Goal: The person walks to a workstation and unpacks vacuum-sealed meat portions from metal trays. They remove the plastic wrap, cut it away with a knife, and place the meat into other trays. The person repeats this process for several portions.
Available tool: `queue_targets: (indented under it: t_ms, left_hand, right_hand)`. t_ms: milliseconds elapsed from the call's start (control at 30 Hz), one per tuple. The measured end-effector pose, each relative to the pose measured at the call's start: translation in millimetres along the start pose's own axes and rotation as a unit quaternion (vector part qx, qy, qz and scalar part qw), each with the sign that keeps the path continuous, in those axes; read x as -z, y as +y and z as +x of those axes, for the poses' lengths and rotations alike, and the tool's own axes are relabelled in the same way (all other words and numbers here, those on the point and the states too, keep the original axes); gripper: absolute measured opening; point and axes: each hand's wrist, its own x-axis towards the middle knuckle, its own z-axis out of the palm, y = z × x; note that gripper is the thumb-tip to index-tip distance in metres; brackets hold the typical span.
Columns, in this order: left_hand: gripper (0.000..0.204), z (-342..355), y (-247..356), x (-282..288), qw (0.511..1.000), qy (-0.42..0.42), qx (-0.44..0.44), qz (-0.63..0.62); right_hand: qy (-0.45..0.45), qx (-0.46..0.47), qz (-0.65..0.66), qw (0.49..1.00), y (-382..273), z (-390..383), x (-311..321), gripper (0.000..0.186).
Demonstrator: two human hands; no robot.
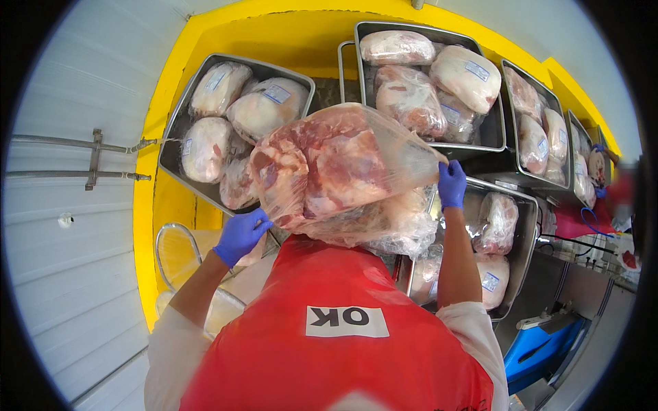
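A large cut of raw meat in a clear plastic bag (336, 164) is held up in front of my red apron (329, 288). My left hand (241, 236), in a blue glove, grips the bag's near left corner. My right hand (452, 185), gloved the same, pinches the gathered far-right end of the plastic, which is pulled taut. Beneath it shows more crumpled wrap with paler meat (401, 222); whether that is a separate piece I cannot tell.
Metal bins of wrapped, labelled meat stand around me: one at left (168, 140), one at back (506, 130), one at right (529, 240), others farther right. A yellow barrier (147, 253) runs behind. Wall pipes (75, 142) are at left, a blue object (541, 349) at lower right. Another person's gloved hand (599, 148) shows far right.
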Motion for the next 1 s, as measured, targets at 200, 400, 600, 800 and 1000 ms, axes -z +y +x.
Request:
queue_targets:
  t_ms: [200,400,600,800,1000]
  left_hand:
    - [0.023,-7.0,-39.7,-20.7,0.995,0.077,0.061,0.003]
    - [0.039,-3.4,-83.9,-23.0,0.983,0.170,0.068,-0.002]
    - [0.101,5.0,-67.9,-2.9,0.995,0.049,0.002,-0.086]
    - [0.108,36.7,-7.8,23.8,0.998,0.044,-0.044,-0.012]
    - [0.103,19.0,-52.3,-6.3,1.000,-0.001,0.007,-0.016]
  right_hand:
    - [-0.149,-0.209,0.494,0.831,-55.9,-13.9,-22.6,0.030]
    - [-0.447,-0.089,-0.103,0.884,2.6,-107.8,10.2,0.075]
    - [-0.299,-0.117,-0.139,0.937,-25.7,-49.2,11.5,0.037]
    - [-0.229,-0.152,0.294,0.915,-76.6,-9.9,5.4,0.020]
    - [-0.149,-0.364,0.415,0.821,-11.1,-147.6,-18.5,0.025]
